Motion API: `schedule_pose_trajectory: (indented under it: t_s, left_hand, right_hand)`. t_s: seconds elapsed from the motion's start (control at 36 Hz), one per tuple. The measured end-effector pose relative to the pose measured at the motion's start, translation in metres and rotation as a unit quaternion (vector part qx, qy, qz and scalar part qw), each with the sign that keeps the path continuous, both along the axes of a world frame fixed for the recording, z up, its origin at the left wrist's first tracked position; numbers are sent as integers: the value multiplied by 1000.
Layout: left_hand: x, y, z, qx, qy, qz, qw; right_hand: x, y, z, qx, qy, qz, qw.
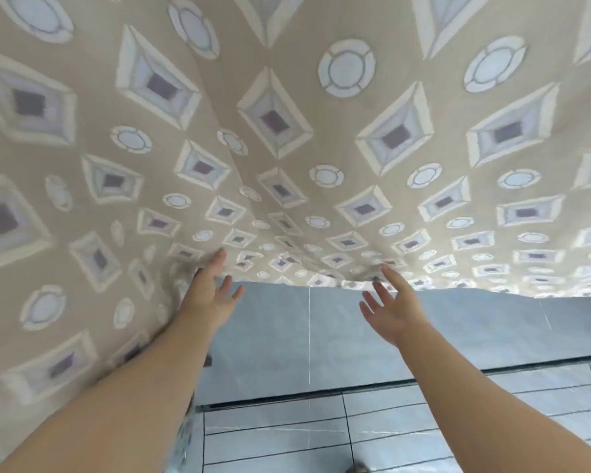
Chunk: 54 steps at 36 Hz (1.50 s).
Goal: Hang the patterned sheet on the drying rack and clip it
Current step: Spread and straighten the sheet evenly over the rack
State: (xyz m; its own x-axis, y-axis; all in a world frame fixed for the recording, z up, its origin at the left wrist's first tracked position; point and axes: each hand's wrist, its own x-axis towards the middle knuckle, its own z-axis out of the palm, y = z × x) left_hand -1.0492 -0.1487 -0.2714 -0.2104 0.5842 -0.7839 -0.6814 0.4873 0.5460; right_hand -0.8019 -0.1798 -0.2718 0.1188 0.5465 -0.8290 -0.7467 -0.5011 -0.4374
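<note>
Sheet (287, 131), beige with pale diamonds and rings, fills the upper half and the whole left side of the frame, spread wide and seen from close below. Its top runs out of the frame; what carries it cannot be told. One long fold runs from upper centre down to the lower edge at mid-frame. The hem crosses from centre to the right edge, slightly wavy, bunched a little at the middle. On the left the cloth falls lower, along the left forearm, down to the bottom edge.

Left hand (212, 288), centre-left, raised at the hem, fingers straight and spread, holding nothing. Its uppermost fingertip overlaps the cloth just above the hem; whether it touches is lost in blur. Right hand (389, 308), right of centre, fingers spread and relaxed, gripping nothing. Its forefinger tip reaches the hem, touching or just short, cannot tell. The hands are apart, with the bunched part of the hem between them. Both forearms bare, entering from the lower corners.

Below the hem: grey wall panel (458, 336) across the middle band, with a thin white vertical line (309, 336) on or before it, thread or seam unclear. Lower centre and right: pale floor tiles (423, 421) with dark joints. Small dark object (357, 468) at the bottom edge, cut off, not identifiable. The left fall of the sheet blocks everything behind it on that side
</note>
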Motion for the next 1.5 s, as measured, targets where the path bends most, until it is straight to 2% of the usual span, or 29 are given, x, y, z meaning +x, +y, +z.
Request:
schedule_pose_trajectory:
  t_s: [0.14, 0.31, 0.44, 0.61, 0.69, 0.75, 0.94, 1.22, 1.5]
  left_hand:
    - [-8, 9, -15, 20, 9, 15, 1000]
    - [-21, 13, -36, 36, 62, -33, 997]
    - [-28, 11, -57, -14, 143, -68, 987]
    - [-16, 4, -77, -57, 148, -59, 986]
    - [-5, 5, -82, -64, 136, -44, 988]
    - [6, 1, -78, -82, 127, -75, 986]
    - [78, -28, -41, -148, 115, -159, 969]
    - [230, -62, 53, -134, 118, -287, 941]
    - [340, -59, 90, -91, 107, -365, 920]
  right_hand:
    - [10, 11, -18, 6, 17, -61, 998]
    - [12, 25, -39, 33, -3, -83, 996]
    - [11, 17, -65, -18, -36, -73, 997]
    - [10, 8, -88, -63, -76, -56, 994]
    - [12, 5, -89, -59, -62, -39, 996]
    - [18, -2, -86, -65, -50, -35, 996]
    - [62, -43, -49, -113, -18, -88, 990]
    - [173, -106, 36, -133, 0, -104, 986]
    - [253, -134, 77, -118, -2, -175, 977]
